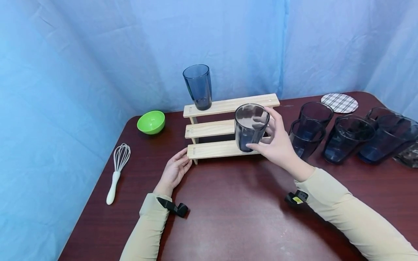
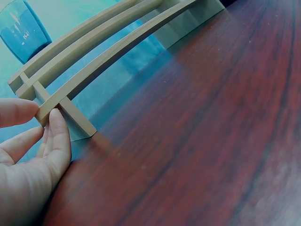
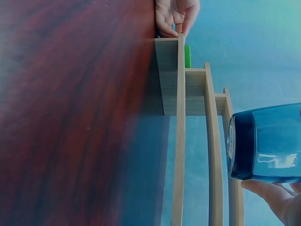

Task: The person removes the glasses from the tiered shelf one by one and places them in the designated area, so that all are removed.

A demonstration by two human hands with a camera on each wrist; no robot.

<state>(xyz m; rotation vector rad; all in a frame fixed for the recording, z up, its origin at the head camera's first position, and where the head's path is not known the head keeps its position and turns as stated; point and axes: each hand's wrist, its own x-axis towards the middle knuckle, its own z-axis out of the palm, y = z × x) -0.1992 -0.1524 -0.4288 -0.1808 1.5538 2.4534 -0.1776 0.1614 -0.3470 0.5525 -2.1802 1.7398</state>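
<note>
A three-step wooden rack [image 1: 212, 150] stands near the back of the table. My left hand [image 1: 174, 170] pinches the left end of its lowest step; in the left wrist view the thumb [image 2: 19, 112] is above the board and fingertips are below. My right hand [image 1: 277, 143] holds a dark blue-grey drinking glass [image 1: 246, 139] upright in front of the rack's right part. The right wrist view shows the base of that glass [image 3: 242, 146] apart from the steps. Another glass [image 1: 199, 87] stands upright on the left of the top step.
Several dark glasses [image 1: 349, 139] stand on the right, with a checked round mat [image 1: 339, 103] behind them. A green bowl [image 1: 151, 123] and a white-handled whisk [image 1: 113, 185] lie on the left. Blue curtains [image 1: 241, 47] hang around the table's back and sides.
</note>
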